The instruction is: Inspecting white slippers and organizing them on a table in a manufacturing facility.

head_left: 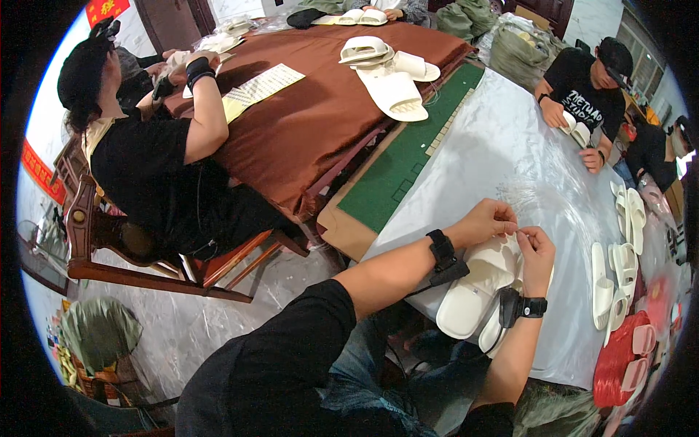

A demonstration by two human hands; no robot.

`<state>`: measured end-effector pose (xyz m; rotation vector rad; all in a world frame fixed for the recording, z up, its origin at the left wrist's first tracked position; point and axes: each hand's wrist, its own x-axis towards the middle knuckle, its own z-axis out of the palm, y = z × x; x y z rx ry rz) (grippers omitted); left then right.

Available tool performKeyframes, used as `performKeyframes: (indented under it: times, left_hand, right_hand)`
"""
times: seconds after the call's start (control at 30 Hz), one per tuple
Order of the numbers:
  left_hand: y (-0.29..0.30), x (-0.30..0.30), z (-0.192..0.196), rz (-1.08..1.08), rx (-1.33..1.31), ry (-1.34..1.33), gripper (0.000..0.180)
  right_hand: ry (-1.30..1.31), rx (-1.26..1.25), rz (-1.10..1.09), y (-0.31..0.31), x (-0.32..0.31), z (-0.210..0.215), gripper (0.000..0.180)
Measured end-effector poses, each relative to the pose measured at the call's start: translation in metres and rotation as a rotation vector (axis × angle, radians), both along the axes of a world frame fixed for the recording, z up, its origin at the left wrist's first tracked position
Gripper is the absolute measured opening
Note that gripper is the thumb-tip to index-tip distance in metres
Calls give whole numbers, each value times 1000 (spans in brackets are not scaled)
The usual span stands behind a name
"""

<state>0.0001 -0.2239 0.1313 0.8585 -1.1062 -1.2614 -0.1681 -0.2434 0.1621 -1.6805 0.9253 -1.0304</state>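
A pair of cream slide slippers [464, 306] lies at the near edge of the table in front of me, the right one partly covered by my right hand and wrist. Above their toe ends, the fingers of my left hand [489, 221] are pinched together. Close beside it, my right hand [536, 251] pinches too, its fingertips almost meeting the left ones. Whatever thin thing sits between the fingertips is too small to make out. Both wrists wear black bands with small devices.
A red bundle of thin strands [617, 360] lies at the right, below several cream slippers [622, 269]. Across the table a person [590, 95] handles slippers. More slippers [397, 95] rest on the brown-covered table [291, 153]. A person [145, 153] sits on a wooden chair at left.
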Motion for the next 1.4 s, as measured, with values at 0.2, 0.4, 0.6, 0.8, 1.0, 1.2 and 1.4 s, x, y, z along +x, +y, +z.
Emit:
performKeyframes:
  times: [0.2,0.4,0.6,0.8,1.0,1.2,1.4]
  left_hand:
    - [4,0,-1,-7,-39,-114,8]
    - [-6,0,-3,-21,7,-95,10]
    - [-3,9,5,96,16,-149,11]
    - [-8,5,7,147,19,-164,14]
    - [-10,15,-2,196,28,-139,16]
    - [-9,15,-1,210,54,-67,13]
    - [-15,27,-12,189,39,36,10]
  right_hand:
    - [50,0,-3,2,-4,-3,8]
    - [126,-40,-23,-4,-3,1,13]
    - [133,-109,-34,-14,5,-7,18]
    - [95,-82,-38,-15,-9,-8,19]
    - [96,-190,-61,-12,-9,-11,20]
    - [103,-178,-120,-6,-3,-3,17]
    - [136,-227,-131,-9,2,-4,16]
